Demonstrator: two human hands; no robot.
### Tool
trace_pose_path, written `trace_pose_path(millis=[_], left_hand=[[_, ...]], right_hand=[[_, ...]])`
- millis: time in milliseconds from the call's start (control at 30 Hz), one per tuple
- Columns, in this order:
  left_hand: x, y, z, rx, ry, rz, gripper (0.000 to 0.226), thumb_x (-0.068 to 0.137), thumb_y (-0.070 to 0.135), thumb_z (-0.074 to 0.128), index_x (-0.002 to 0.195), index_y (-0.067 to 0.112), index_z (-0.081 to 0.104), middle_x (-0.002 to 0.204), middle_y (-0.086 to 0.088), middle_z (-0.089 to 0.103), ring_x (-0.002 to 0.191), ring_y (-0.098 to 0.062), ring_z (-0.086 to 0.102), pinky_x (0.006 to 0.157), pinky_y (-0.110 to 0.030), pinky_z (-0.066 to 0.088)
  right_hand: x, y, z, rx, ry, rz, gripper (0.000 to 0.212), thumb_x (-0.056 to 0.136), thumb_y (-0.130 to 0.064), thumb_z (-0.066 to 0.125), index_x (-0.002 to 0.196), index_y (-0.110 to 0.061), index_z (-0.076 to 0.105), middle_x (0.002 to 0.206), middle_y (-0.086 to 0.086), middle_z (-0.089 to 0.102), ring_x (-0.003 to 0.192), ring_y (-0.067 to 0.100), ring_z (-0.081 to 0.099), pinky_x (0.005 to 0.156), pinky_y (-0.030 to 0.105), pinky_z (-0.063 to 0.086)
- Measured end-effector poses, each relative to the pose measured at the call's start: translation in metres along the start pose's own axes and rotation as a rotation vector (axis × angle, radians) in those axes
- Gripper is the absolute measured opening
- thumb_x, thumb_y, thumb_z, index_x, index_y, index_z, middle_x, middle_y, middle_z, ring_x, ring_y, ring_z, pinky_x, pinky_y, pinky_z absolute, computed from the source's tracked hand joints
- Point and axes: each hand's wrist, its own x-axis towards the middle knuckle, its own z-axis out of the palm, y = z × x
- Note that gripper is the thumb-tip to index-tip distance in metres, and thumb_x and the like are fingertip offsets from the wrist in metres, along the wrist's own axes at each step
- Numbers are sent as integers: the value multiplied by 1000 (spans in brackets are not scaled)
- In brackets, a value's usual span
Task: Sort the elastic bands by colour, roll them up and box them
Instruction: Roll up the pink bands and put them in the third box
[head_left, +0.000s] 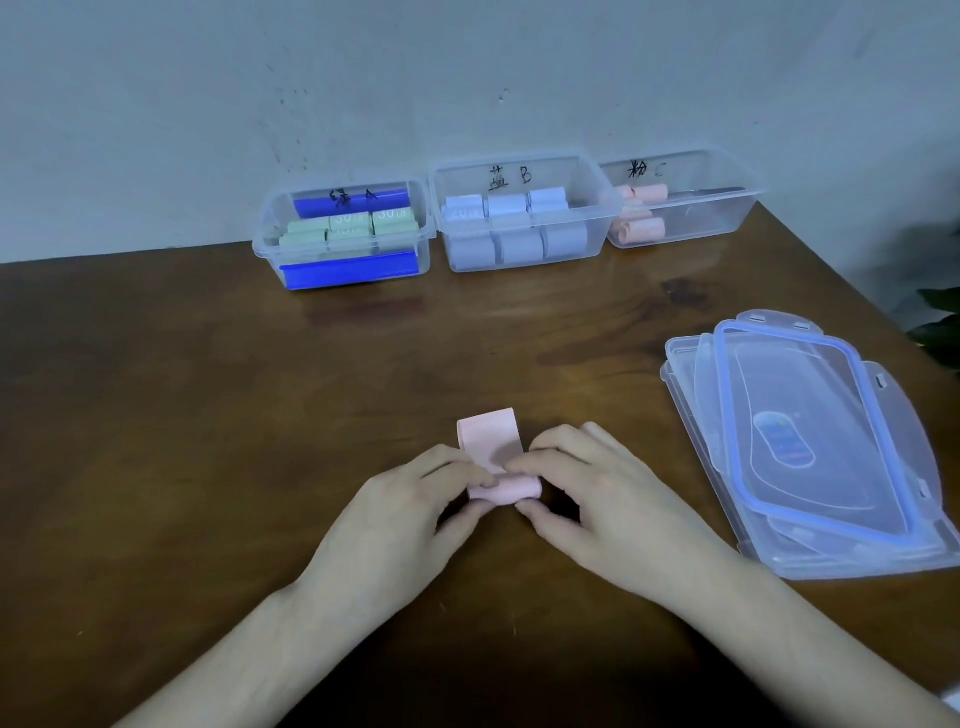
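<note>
- Pinching the pink band (498, 467) at its rolled end, left hand (400, 514) and right hand (597, 499) clamp fingers and thumbs round the roll, mid-table (208, 415).
- Band looks light, soft and springy; likely unrolls if released, so grip the roll's ends.
- Flat tail lies beyond the roll.
- Lids (810, 447) lie right.
- Pink box (685, 202) stands farthest right.

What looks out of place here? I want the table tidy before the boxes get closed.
Only the lids: they lie in a skewed, fanned stack on the table's right side, none on a box. The three boxes stand in a row, nothing spilled.
</note>
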Motion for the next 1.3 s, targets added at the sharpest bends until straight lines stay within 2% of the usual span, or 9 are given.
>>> trace_pose_path(millis=[167,333,533,633,800,900,1033,1133,1300], left_hand=[[3,-4,2,-16,19,3,19,93,34,61,108,30,70,107,21,60,75,7,51,68,-10,47],[5,-7,2,21,5,26,21,87,31,68,108,28,70,110,17,60,64,15,42,63,1,34],[12,-11,-2,-12,-24,-12,23,89,32,66,111,28,71,109,21,62,76,19,49,68,5,34],[13,-12,-2,-6,-1,-7,22,92,32,62,112,28,69,111,21,59,71,9,51,66,0,38],[11,-11,4,112,49,96,21,89,23,69,110,23,69,112,10,60,78,-4,62,68,-15,53],[18,-14,1,63,46,37,23,88,21,71,110,24,71,113,13,63,76,3,59,72,-4,47],[25,-18,-3,18,17,-36,24,91,24,66,114,27,70,114,18,61,71,13,49,70,3,39],[27,-17,-3,52,31,-9,25,92,25,63,116,25,69,112,15,56,66,4,49,64,2,38],[29,-19,1,162,87,96,20,89,18,70,109,18,72,106,7,60,69,-7,59,64,-11,47]], right_hand=[[6,2,3,1,9,8,21,91,-26,71,111,-30,66,108,-19,58,95,3,48,75,8,33],[12,4,-2,15,-34,24,25,97,-31,61,122,-32,65,114,-22,57,99,3,46,83,11,36],[19,4,-1,-3,-29,36,30,91,-30,70,120,-32,64,115,-19,56,101,2,44,79,10,36],[22,5,1,-4,-12,45,21,90,-27,71,111,-29,67,111,-17,60,97,1,44,75,8,33],[27,8,-1,-15,-5,43,25,97,-34,62,121,-30,68,115,-18,58,101,2,42,85,18,42],[31,7,-3,-40,11,40,33,95,-35,65,128,-31,64,118,-16,56,104,4,44,86,17,41],[37,7,0,-51,4,47,26,90,-28,72,115,-28,66,118,-12,60,103,1,40,81,8,31],[41,8,1,-48,47,44,20,91,-26,72,111,-27,70,112,-10,64,101,5,48,80,9,33],[46,10,2,-85,72,62,28,98,-32,61,124,-27,68,117,-11,59,103,5,44,87,18,40]])
